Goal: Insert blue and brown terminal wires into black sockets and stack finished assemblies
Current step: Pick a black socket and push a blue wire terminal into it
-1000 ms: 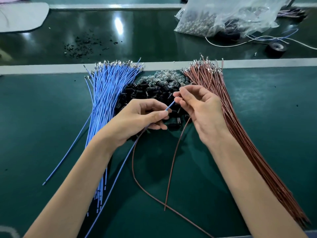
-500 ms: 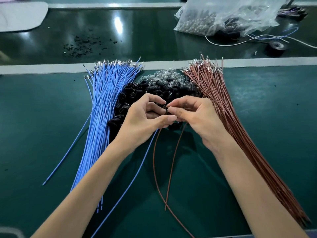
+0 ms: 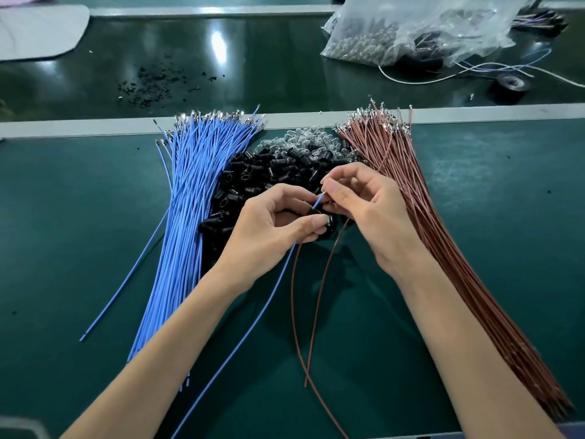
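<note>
Left of centre, a large bundle of blue wires [image 3: 196, 191] lies on the green surface [image 3: 63, 248], and no stack of finished assemblies is visible, so most of the job appears outstanding. At centre, over the socket pile [image 3: 269, 169], the left hand [image 3: 269, 236] has its fingers clenched round a black socket [image 3: 330, 224] while the right hand [image 3: 370, 217] pinches one blue wire [image 3: 318, 201] near its tip; insertion is judged in progress, and whether the hanging brown wire [image 3: 292, 296] is seated cannot be told. At right lies the brown bundle [image 3: 427, 217]; at upper right, a clear plastic bag [image 3: 427, 30] holds small clear and dark parts.
</note>
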Motion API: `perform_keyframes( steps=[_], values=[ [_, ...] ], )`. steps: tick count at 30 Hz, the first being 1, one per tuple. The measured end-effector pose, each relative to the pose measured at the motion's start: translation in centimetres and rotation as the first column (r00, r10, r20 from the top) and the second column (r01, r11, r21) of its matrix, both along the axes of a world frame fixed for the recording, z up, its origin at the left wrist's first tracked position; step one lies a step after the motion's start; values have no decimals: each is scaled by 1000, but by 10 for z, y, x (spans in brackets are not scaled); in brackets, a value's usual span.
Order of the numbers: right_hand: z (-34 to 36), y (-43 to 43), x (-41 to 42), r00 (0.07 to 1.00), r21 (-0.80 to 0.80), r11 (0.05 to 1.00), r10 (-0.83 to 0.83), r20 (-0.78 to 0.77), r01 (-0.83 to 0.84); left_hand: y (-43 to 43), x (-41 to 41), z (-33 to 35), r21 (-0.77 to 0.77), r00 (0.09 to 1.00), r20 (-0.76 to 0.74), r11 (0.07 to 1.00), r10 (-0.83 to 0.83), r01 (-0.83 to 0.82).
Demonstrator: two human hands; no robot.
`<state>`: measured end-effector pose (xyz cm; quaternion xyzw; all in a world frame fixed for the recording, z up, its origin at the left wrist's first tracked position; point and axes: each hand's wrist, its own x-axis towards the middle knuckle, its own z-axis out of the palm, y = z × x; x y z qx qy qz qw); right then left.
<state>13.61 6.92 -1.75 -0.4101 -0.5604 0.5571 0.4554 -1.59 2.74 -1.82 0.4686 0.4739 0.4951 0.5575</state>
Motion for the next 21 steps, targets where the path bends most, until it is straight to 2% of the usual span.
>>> perform_keyframes(
  steps=[5, 9, 14, 18, 21],
  values=[
    [3, 0, 6, 985, 32, 989, 141, 101, -145, 1, -2, 3, -5, 994, 103, 1000, 27, -27],
    [5, 1, 10, 996, -15, 997, 78, 30, -78, 3, -7, 2, -50, 975, 204, 995, 93, -84],
    [2, -10, 3, 939, -77, 952, 304, 159, -296, 5, -7, 0, -88, 929, 328, 985, 170, -149],
    [-3, -13, -7, 968, -42, 974, 224, 113, -221, 3, -4, 1, -99, 919, 358, 986, 164, -137],
    [-3, -15, -6, 966, -55, 971, 238, 96, -234, 2, -3, 1, -88, 923, 344, 984, 175, -154]
  ],
)
